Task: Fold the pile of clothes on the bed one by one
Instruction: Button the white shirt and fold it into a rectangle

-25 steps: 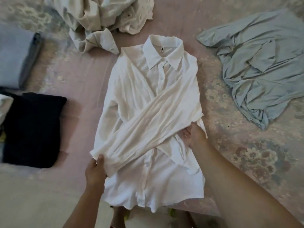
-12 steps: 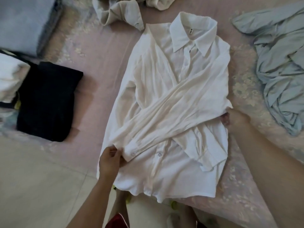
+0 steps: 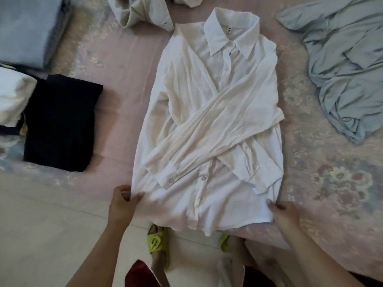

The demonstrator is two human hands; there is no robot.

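Note:
A white collared shirt lies flat on the pink floral bedsheet, collar away from me, both sleeves folded across its front. Its hem hangs slightly over the bed's near edge. My left hand pinches the shirt's lower left corner between thumb and fingers. My right hand grips the lower right corner of the hem, its fingers tucked around the cloth.
A folded black garment and a white one sit at the left, with a grey-blue folded piece behind. A crumpled beige garment lies at the top, a light blue one at the right. My feet in green slippers stand on the floor.
Both hands left the crossed sleeves and moved down to the shirt's bottom corners. The view shifted, so the shirt sits higher and the floor shows.

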